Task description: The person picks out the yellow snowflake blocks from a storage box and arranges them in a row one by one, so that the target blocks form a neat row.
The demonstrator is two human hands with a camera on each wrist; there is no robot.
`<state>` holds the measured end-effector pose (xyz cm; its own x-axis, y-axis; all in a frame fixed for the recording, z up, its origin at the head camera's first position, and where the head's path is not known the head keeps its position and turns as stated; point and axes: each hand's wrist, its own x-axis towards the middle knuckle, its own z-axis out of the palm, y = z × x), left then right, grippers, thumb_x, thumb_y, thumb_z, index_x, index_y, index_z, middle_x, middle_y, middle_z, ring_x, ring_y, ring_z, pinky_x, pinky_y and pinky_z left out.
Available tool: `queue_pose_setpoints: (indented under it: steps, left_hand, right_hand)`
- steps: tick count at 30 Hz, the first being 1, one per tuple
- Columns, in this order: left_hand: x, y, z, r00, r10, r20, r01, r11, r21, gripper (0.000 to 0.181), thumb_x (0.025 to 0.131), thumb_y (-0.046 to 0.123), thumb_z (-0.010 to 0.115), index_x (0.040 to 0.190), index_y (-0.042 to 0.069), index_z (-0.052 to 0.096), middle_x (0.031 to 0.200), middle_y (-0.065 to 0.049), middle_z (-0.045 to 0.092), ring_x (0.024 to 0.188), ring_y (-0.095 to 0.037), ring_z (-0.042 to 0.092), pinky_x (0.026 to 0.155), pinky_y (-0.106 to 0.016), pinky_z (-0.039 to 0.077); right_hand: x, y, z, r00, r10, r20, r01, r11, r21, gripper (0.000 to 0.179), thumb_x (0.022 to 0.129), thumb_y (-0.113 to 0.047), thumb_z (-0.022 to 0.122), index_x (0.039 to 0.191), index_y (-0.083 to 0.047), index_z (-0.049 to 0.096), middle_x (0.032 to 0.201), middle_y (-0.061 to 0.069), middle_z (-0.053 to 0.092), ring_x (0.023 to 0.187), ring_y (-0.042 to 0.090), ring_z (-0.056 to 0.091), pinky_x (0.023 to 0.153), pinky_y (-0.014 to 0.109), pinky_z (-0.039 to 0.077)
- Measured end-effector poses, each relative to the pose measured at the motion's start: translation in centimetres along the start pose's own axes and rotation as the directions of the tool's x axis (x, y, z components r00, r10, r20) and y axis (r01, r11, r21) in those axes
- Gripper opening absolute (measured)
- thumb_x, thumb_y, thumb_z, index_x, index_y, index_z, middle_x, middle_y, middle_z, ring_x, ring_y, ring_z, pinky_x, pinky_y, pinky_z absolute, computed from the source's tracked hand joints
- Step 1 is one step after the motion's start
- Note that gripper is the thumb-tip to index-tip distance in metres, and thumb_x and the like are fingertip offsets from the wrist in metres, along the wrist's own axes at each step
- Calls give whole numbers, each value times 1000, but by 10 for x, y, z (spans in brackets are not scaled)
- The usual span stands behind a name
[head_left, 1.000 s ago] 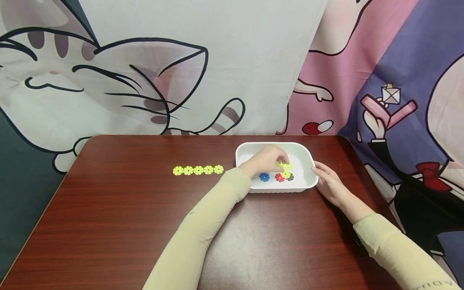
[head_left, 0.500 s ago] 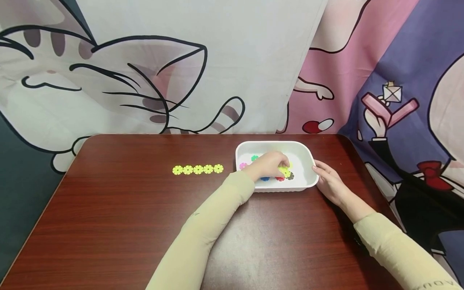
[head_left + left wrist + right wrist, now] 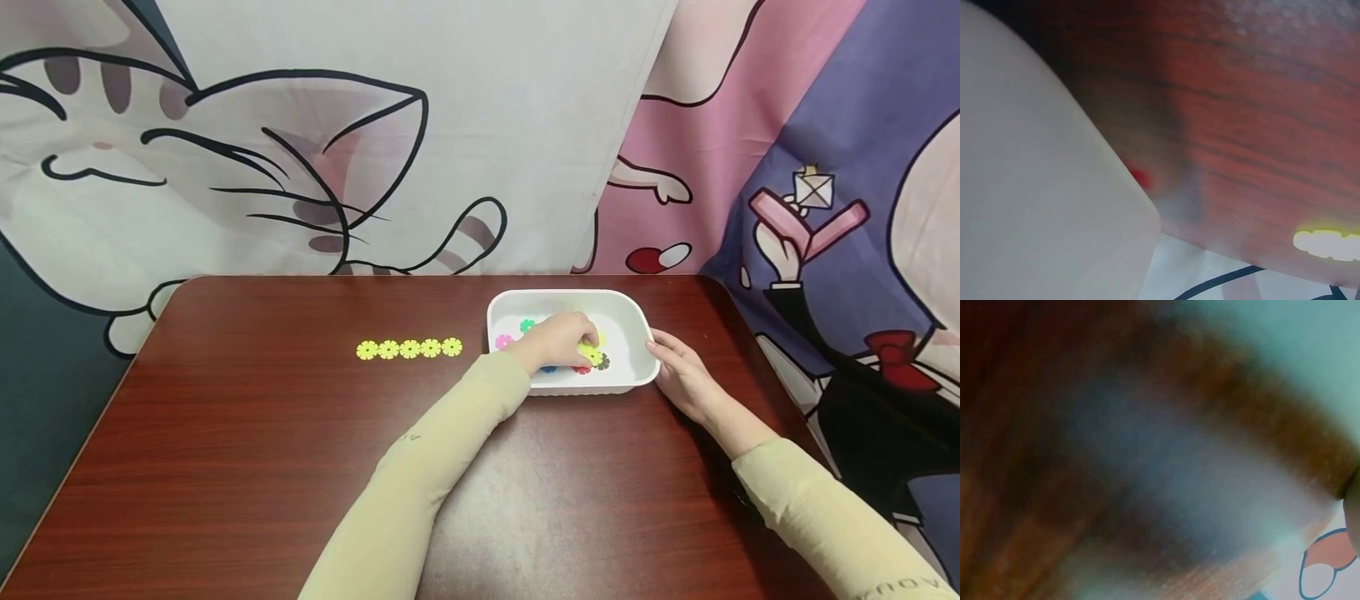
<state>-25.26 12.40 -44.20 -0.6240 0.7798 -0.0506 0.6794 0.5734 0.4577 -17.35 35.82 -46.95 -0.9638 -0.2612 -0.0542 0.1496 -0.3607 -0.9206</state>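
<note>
Farthest left on the desk (image 3: 225, 458), at nine o'clock from the tray, five yellow discs (image 3: 409, 349) lie flat in a straight row; whether they are linked or merely side by side is too small to tell. They look like thin, flower-edged plastic: probably light, fairly stiff and a little slippery, best pinched by the notched rim.

Next comes the white tray (image 3: 626, 333), probably light enough to slide if it is not steadied. From its middle, a pink disc (image 3: 503, 342) sits at nine o'clock, a green disc (image 3: 527, 326) at ten and a partly covered blue disc (image 3: 550, 369) at seven. The left hand (image 3: 558, 337) reaches over them, its grip nearly closed: fingers and thumb curl down and appear to pinch a yellow disc (image 3: 593, 357) at about four o'clock. Below the thumb shows a red disc (image 3: 582, 370), at half past five; just beside the pinched piece is a dark disc (image 3: 604, 362), at four.

Rightmost, at three o'clock, the right hand (image 3: 684, 375) grasps the tray's end, thumb on the rim and fingers along the outer wall, a narrow grip.
</note>
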Motion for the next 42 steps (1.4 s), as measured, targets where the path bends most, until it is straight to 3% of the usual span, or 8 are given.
queue_pose_setpoints:
  steps: [10,24,29,36,42]
  left_hand:
    - [1,-1,1,999,38,6,-39,998,43,29,81,28,73,106,15,69,103,4,63,98,-9,53,94,-20,39]
    - [-6,0,-7,999,46,-23,-48,994,-103,30,78,21,72,107,12,65,97,4,61,92,-8,52,87,-17,41]
    - [-10,-2,-14,996,67,-64,-75,990,-123,33,76,18,71,107,11,65,100,2,62,93,-10,55,85,-15,42]
    - [-22,-9,-31,996,34,-79,-49,979,-196,35,78,18,72,110,10,63,108,-2,64,98,-10,55,89,-17,42]
    - [-34,-19,-44,990,38,-139,-66,976,-207,33,79,16,71,110,11,63,110,-2,62,97,-10,54,88,-15,42]
  right_hand:
    - [1,1,-2,1000,15,-2,-15,1000,-16,29,100,-3,37,128,-2,45,124,4,56,113,11,54,94,21,45]
    - [-2,1,0,1000,18,1,-18,1000,6,29,100,-2,35,128,-3,45,122,3,58,112,11,55,92,22,46]
    - [-2,1,0,1000,21,-6,-21,1000,6,29,100,-3,36,126,-5,48,121,2,59,110,11,56,91,22,46]
    - [-2,1,-1,1000,15,2,-15,1000,1,29,100,-2,36,126,-5,48,121,2,59,110,10,56,91,21,46]
    - [0,1,-1,1000,10,10,-10,1000,7,29,100,-1,34,126,-4,48,120,3,60,110,11,56,91,22,47]
